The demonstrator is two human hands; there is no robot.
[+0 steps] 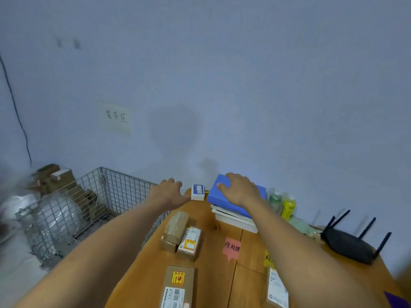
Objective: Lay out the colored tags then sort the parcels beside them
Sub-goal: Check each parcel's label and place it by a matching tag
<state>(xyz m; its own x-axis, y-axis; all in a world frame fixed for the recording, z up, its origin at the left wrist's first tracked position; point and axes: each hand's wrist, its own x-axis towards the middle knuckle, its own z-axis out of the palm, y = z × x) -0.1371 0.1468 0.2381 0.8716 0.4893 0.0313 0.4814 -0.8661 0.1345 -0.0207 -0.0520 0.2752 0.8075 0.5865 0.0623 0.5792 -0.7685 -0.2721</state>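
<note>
Pink tag [232,247], black writing, flat mid counter [213,274]; yellow tag [268,258] just R, partly under right arm [300,241]. Brown taped parcel [175,230] touches yellow-label parcel [190,242], L of pink tag. Red-yellow sticker parcel [178,287] nearer front. White-label parcel [277,290] by yellow tag. Right hand [239,190] flat, fingers spread, on blue box [219,197] atop white stack [235,218]. Left hand [168,192] beside small white box [198,192], fingers bent down; holding or not, can't tell. Wire basket [89,196] at L.
</note>
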